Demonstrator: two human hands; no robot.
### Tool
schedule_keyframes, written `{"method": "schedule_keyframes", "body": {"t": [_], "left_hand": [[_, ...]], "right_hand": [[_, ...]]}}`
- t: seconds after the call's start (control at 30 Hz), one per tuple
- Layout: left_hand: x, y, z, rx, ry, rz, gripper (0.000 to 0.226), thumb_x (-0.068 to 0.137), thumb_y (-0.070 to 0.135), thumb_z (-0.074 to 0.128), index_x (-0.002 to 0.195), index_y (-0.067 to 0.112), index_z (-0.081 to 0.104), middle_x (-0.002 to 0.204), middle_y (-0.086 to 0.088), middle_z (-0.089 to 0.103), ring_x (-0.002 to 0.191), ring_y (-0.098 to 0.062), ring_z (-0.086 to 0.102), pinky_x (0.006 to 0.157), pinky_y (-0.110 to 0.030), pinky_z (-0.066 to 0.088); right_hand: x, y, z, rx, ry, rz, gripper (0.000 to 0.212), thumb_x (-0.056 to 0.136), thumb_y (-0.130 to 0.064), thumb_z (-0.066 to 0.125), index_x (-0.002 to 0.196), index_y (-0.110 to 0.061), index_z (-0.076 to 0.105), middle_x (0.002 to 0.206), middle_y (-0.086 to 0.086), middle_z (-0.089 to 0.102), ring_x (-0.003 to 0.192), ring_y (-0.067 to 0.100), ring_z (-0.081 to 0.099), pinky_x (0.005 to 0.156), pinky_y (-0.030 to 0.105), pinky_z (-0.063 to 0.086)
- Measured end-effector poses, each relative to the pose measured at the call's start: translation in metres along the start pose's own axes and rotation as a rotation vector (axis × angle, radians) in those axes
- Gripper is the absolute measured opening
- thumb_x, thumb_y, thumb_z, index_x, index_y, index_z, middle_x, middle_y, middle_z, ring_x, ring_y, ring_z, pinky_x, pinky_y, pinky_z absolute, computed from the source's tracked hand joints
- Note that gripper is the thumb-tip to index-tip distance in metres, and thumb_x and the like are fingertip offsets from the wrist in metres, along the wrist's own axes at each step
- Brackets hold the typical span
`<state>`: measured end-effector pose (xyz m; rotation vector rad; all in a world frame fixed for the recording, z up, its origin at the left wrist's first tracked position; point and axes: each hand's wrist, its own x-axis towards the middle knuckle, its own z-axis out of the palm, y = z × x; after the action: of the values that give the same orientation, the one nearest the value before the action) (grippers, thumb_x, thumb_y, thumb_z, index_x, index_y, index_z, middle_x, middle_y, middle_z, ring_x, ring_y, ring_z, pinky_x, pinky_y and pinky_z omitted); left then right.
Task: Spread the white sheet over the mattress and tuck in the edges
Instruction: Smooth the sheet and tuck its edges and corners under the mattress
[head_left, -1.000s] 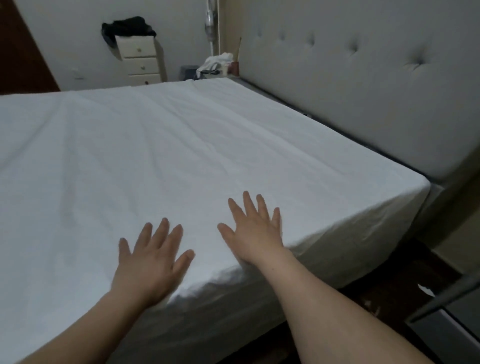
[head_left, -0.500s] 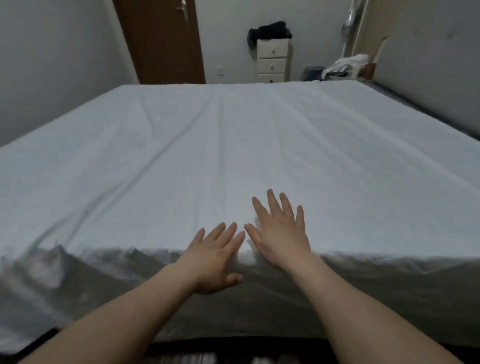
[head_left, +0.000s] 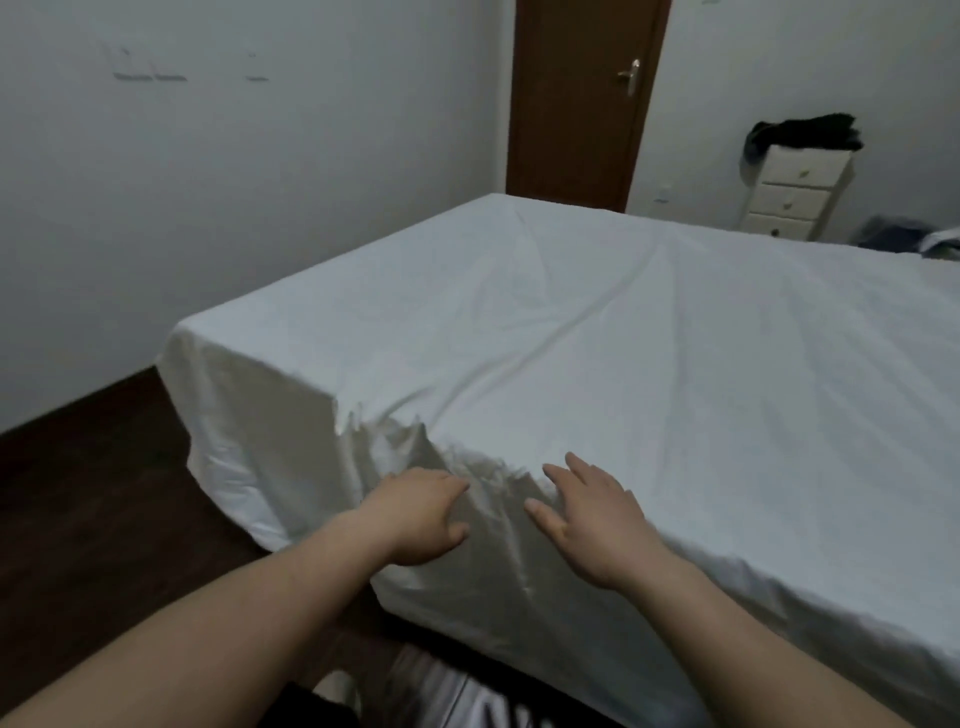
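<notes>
Head view: left hand (head_left: 418, 514) presses the white sheet (head_left: 597, 332) at the bed's near edge, fingers bent; right hand (head_left: 592, 514) flat, fingers spread, beside it.

Bare left hand (head_left: 423, 514), bare right hand (head_left: 592, 525), forearms unsleeved, no rings

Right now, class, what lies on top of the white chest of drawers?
A heap of dark clothing lies on the chest of drawers, hanging over its front-left edge. The chest's top under it is hidden.
</notes>
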<state>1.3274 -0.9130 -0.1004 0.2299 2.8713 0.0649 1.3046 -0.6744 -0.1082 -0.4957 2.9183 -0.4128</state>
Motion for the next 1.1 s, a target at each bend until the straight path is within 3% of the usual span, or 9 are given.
{"method": "schedule_keyframes", "body": {"t": [0.27,0.4,0.47,0.6,0.67,0.77,0.83,0.97,1.1], "left_hand": [[-0.011,-0.083,-0.024,-0.355,0.175,-0.358,0.055,0.101,0.049,0.053,0.146,0.016,0.054,0.149,-0.003,0.056,0.134,-0.022,0.053,0.106,-0.033,0.043],[-0.002,-0.130,-0.030,-0.581,0.301,-0.564,0.036,0.102,0.046,0.051,0.108,0.016,0.070,0.104,-0.003,0.072,0.097,-0.027,0.066,0.086,-0.037,0.052],[0.013,-0.156,-0.028,-0.748,0.336,-0.674,0.031,0.101,0.047,0.051,0.101,0.020,0.066,0.097,0.001,0.068,0.094,-0.026,0.064,0.085,-0.037,0.052],[0.064,-0.244,-0.019,-1.093,0.442,-0.843,0.058,0.082,0.068,0.046,0.105,0.018,0.067,0.096,-0.009,0.070,0.096,-0.038,0.069,0.074,-0.039,0.051],[0.083,-0.275,-0.025,-1.192,0.436,-0.878,0.059,0.087,0.066,0.045,0.111,0.016,0.065,0.093,-0.009,0.066,0.086,-0.035,0.068,0.075,-0.039,0.051],[0.107,-0.312,-0.038,-1.252,0.394,-0.889,0.049,0.098,0.059,0.044,0.113,0.016,0.060,0.108,-0.010,0.066,0.100,-0.033,0.068,0.095,-0.049,0.055],[0.122,-0.337,-0.037,-1.277,0.340,-0.908,0.049,0.097,0.062,0.043,0.107,0.016,0.060,0.109,-0.007,0.066,0.100,-0.030,0.067,0.095,-0.050,0.056],[0.155,-0.370,-0.018,-1.309,0.312,-0.922,0.057,0.093,0.060,0.043,0.097,0.007,0.062,0.081,-0.011,0.068,0.072,-0.030,0.063,0.075,-0.040,0.056],[0.171,-0.391,-0.014,-1.281,0.279,-0.894,0.046,0.101,0.047,0.049,0.084,0.005,0.060,0.069,-0.012,0.064,0.060,-0.028,0.059,0.061,-0.034,0.045]], "right_hand": [[0.066,-0.079,0.003,-0.030,-0.006,-0.205,0.072,0.096,-0.071,0.033,0.157,-0.033,0.032,0.169,-0.004,0.023,0.155,0.026,0.018,0.121,0.057,0.023],[0.119,-0.112,0.009,-0.033,-0.024,-0.262,0.066,0.100,-0.064,0.040,0.157,-0.031,0.033,0.169,-0.003,0.024,0.156,0.026,0.016,0.123,0.054,0.021],[0.146,-0.129,0.017,-0.074,-0.013,-0.308,0.066,0.100,-0.063,0.042,0.155,-0.029,0.037,0.167,-0.001,0.028,0.155,0.028,0.019,0.122,0.051,0.024],[0.212,-0.185,0.044,-0.089,0.022,-0.362,0.064,0.101,-0.060,0.042,0.155,-0.026,0.040,0.167,0.002,0.030,0.156,0.032,0.015,0.125,0.047,0.017],[0.239,-0.213,0.054,-0.102,0.022,-0.385,0.064,0.100,-0.061,0.040,0.154,-0.025,0.042,0.165,0.002,0.033,0.155,0.033,0.017,0.124,0.048,0.019],[0.281,-0.259,0.069,-0.112,0.005,-0.429,0.066,0.096,-0.062,0.038,0.150,-0.024,0.045,0.160,0.002,0.040,0.152,0.034,0.023,0.121,0.051,0.025],[0.303,-0.287,0.078,-0.158,-0.019,-0.448,0.063,0.097,-0.060,0.042,0.147,-0.022,0.047,0.155,0.003,0.043,0.148,0.034,0.029,0.119,0.052,0.028],[0.330,-0.313,0.087,-0.161,-0.075,-0.350,0.060,0.095,-0.060,0.045,0.139,-0.019,0.044,0.148,0.006,0.044,0.142,0.038,0.033,0.114,0.055,0.033],[0.355,-0.319,0.091,-0.161,-0.135,-0.178,0.079,0.089,-0.071,0.041,0.151,-0.023,0.028,0.161,0.008,0.025,0.149,0.042,0.018,0.115,0.067,0.022]]}}
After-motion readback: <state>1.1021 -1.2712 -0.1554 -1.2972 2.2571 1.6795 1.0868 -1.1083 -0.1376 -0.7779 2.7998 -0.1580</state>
